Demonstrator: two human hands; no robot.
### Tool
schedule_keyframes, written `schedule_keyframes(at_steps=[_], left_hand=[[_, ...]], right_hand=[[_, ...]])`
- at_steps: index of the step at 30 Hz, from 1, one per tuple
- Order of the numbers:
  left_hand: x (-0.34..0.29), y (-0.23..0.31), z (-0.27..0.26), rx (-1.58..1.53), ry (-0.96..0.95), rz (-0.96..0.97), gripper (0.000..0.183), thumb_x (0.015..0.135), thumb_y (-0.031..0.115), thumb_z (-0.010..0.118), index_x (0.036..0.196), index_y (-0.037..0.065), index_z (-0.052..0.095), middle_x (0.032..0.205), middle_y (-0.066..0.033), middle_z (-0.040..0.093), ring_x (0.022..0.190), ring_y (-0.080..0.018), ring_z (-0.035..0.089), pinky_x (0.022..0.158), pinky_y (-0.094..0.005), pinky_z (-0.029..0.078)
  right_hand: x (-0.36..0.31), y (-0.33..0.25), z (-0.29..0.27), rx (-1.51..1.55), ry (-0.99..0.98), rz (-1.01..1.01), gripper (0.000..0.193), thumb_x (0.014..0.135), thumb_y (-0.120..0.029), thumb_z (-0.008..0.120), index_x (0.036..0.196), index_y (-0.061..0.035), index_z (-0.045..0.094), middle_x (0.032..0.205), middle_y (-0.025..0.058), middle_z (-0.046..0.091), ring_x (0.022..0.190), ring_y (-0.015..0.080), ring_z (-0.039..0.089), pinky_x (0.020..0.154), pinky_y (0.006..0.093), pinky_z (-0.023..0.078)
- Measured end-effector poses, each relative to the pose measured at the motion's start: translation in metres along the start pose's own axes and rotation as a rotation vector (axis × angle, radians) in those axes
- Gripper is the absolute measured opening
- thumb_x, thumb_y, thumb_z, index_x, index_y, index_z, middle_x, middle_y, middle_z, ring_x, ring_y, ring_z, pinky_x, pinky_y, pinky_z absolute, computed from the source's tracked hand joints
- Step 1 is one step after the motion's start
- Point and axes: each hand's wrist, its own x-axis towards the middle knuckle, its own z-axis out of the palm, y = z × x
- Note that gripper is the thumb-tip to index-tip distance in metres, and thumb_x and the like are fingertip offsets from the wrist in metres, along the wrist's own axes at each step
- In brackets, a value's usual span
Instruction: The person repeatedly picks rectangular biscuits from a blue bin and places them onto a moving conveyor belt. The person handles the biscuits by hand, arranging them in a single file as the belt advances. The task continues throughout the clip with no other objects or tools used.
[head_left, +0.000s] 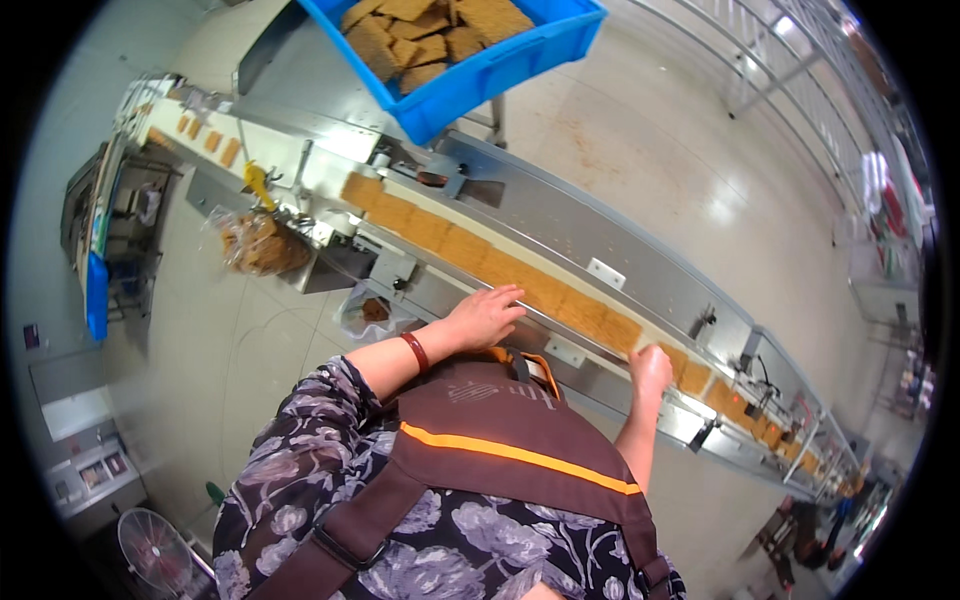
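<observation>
A row of flat brown slabs, crumbly like cake or biscuit, lies nearly end to end on a cream conveyor belt running from upper left to lower right. My left hand is at the near rail beside the row's middle, fingers stretched out and holding nothing. At the row's right end, my right hand is closed, its fingertips by the edge of a slab. What it pinches, if anything, is hidden. Just beyond that hand, more slabs sit on the belt with gaps between them.
A blue crate of broken brown slabs stands across the belt. Left of me, a clear bag of brown pieces hangs by the line, near a yellow tool. Metal side rails and brackets edge the belt. A fan stands lower left.
</observation>
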Motion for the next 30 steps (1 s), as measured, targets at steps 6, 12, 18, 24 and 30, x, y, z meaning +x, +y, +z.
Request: schedule_keyframes(at_steps=[6,12,18,24,30], left_hand=[[-0.023,-0.008,-0.003,-0.658,-0.006,-0.396,0.027,0.092,0.024,0.055,0.113,0.008,0.059,0.121,-0.0106,0.057,0.11,-0.0256,0.056,0.093,-0.0385,0.047],[-0.031,-0.043,-0.035,-2.153,-0.207,-0.671,0.031,0.098,0.036,0.047,0.112,0.011,0.058,0.105,-0.0023,0.064,0.093,-0.0142,0.062,0.069,-0.0282,0.048],[-0.14,-0.135,-0.164,-1.545,0.231,-1.062,0.017,0.087,0.02,0.061,0.074,0.012,0.055,0.063,0.0066,0.042,0.049,-0.0025,0.032,0.041,-0.0188,0.023],[-0.307,-0.276,-0.293,-0.143,0.527,-1.149,0.02,0.087,0.025,0.062,0.093,0.006,0.064,0.073,-0.0035,0.062,0.063,-0.0152,0.058,0.057,-0.0287,0.047],[-0.165,-0.245,-0.379,0.363,0.649,-0.565,0.03,0.084,0.023,0.066,0.106,0.003,0.064,0.103,-0.0135,0.065,0.092,-0.0312,0.063,0.081,-0.0362,0.05]], right_hand=[[-0.008,-0.055,-0.04,0.554,-0.088,-0.421,0.015,0.076,-0.015,0.069,0.084,-0.0029,0.064,0.074,0.0146,0.067,0.069,0.0279,0.067,0.064,0.0371,0.052],[-0.073,-0.219,-0.094,0.761,-0.362,-1.029,0.015,0.082,-0.013,0.067,0.093,-0.0034,0.065,0.087,0.0122,0.068,0.074,0.0252,0.067,0.066,0.0336,0.052],[-0.068,-0.266,-0.077,0.753,-0.306,-0.814,0.018,0.084,-0.016,0.065,0.094,-0.0022,0.064,0.088,0.0129,0.067,0.077,0.025,0.067,0.069,0.035,0.053],[-0.06,-0.29,-0.054,0.626,-0.402,-0.766,0.021,0.083,-0.018,0.065,0.097,-0.0025,0.064,0.086,0.0128,0.067,0.077,0.0261,0.066,0.07,0.0352,0.052],[-0.066,-0.334,-0.045,0.589,-0.359,-0.749,0.022,0.083,-0.021,0.064,0.098,-0.0048,0.064,0.085,0.0123,0.067,0.078,0.0291,0.065,0.07,0.0381,0.052]])
